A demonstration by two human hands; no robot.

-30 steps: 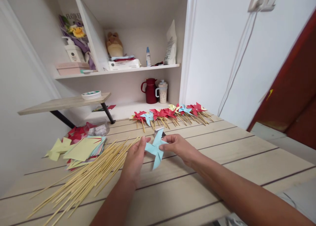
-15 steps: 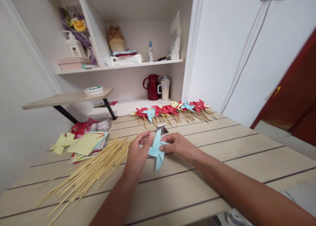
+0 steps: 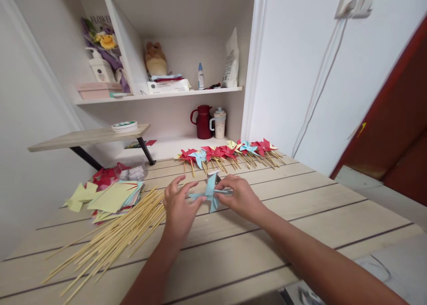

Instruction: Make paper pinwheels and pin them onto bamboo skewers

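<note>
A light blue paper pinwheel [image 3: 209, 194] is held just above the wooden table [image 3: 300, 207] between both hands. My left hand [image 3: 178, 209] pinches its left blade with thumb and forefinger, the other fingers spread. My right hand [image 3: 239, 196] grips its right side with curled fingers. A small white and dark object [image 3: 213, 176], partly hidden, lies just behind the pinwheel. A loose pile of bamboo skewers [image 3: 113, 238] lies left of my left hand.
A row of finished red, blue and yellow pinwheels on sticks [image 3: 230, 154] lines the table's far edge. Stacked coloured paper squares [image 3: 111, 198] sit at the left. Shelves behind hold a red jug [image 3: 202, 122], a cup [image 3: 219, 123] and boxes.
Both hands have lowered the blue pinwheel toward the table and tilted it flatter. My left forefinger has lifted away from it.
</note>
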